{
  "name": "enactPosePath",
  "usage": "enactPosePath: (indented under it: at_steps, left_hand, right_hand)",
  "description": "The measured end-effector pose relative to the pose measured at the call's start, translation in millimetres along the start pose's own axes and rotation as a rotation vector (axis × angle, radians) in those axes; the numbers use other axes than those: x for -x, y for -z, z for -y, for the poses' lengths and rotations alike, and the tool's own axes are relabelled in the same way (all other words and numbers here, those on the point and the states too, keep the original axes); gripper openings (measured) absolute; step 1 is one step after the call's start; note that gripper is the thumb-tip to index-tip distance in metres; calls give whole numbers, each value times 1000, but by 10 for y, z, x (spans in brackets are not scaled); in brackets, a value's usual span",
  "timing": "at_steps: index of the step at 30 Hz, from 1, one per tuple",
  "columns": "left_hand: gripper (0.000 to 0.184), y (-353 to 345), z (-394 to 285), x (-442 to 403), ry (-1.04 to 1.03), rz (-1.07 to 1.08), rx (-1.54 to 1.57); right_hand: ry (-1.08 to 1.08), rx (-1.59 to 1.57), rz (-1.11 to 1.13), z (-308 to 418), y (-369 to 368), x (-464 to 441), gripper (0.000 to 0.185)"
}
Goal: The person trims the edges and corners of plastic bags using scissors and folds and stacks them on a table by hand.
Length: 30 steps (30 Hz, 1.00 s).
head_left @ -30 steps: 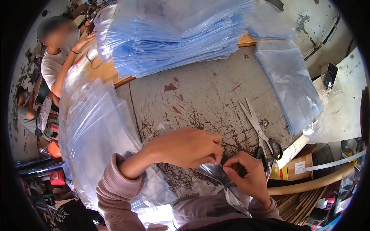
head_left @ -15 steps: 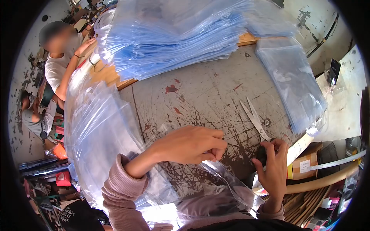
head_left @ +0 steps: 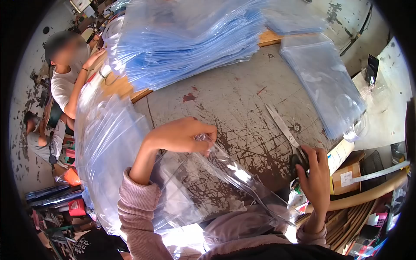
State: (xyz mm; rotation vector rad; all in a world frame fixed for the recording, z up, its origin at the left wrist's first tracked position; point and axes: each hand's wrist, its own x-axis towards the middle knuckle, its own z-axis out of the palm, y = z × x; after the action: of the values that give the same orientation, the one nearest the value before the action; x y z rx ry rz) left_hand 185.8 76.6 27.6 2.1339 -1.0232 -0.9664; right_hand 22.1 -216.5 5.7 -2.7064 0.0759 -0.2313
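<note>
My left hand (head_left: 184, 135) pinches one end of a clear plastic sheet (head_left: 240, 175) above the worn metal tabletop (head_left: 208, 95). The sheet trails down to the right, over the table's near edge toward my lap. At the right, my right hand (head_left: 315, 175) has its fingers wrapped round the dark handles of a pair of scissors (head_left: 284, 125). Their blades lie together, pointing away from me over the table. Beside my left forearm spreads a fanned pile of clear plastic bags (head_left: 112, 143).
A thick stack of bluish plastic sheets (head_left: 186, 52) lies at the back. Another pile of clear bags (head_left: 325, 86) sits at the right, near an upright phone (head_left: 372, 69). A cardboard box (head_left: 346, 180) stands below the right edge. A co-worker (head_left: 65, 65) is at the far left.
My left hand has moved left and away from me, drawing up the end of the clear sheet. The scissor blades, apart before, have closed.
</note>
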Motion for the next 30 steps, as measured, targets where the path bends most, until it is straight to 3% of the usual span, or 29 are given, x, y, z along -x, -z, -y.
enactPosePath:
  at_steps: [4, 8, 10, 11, 13, 15, 17, 19, 20, 21, 24, 27, 30]
  left_hand:
    - [11, -7, 44, -23, -42, 25, 200]
    - [9, -21, 57, -32, -49, 25, 208]
    - [9, -23, 43, -31, -35, 21, 227]
    - [9, -29, 52, -31, -35, 19, 227]
    - [9, -58, 82, -37, -63, -10, 286]
    - [8, -93, 83, -40, -106, 2, 331]
    - [8, -146, 68, -54, -156, 19, 365]
    - [9, -219, 54, -64, -181, 61, 499]
    - [8, -222, 38, -62, -163, 65, 503]
    - [8, -216, 36, -65, -166, 67, 501]
    - [9, -267, 52, -53, -76, 53, 618]
    - [10, -267, 46, -63, -7, 37, 714]
    - [11, -262, 52, -71, -11, 35, 710]
  right_hand:
    - [-12, -49, 43, -11, 81, -10, 47]
    - [40, -186, 78, -168, 157, 30, 52]
    - [-121, -397, 272, -201, 251, 66, 57]
    - [-120, -397, 273, -191, 258, 88, 57]
    - [-275, -705, 340, -171, 257, 162, 63]
    - [-87, -786, 362, -221, 111, 267, 71]
    - [-44, -817, 363, -255, 124, 410, 69]
    - [-187, -1192, 573, -275, 145, 454, 64]
    - [-237, -1200, 644, -251, 177, 476, 51]
    - [-237, -1199, 641, -261, 178, 507, 51]
    - [-608, -1416, 1015, -255, 163, 628, 50]
    - [-307, -1247, 1024, -118, 113, 614, 52]
    - [-226, -1184, 1070, -139, 62, 512, 53]
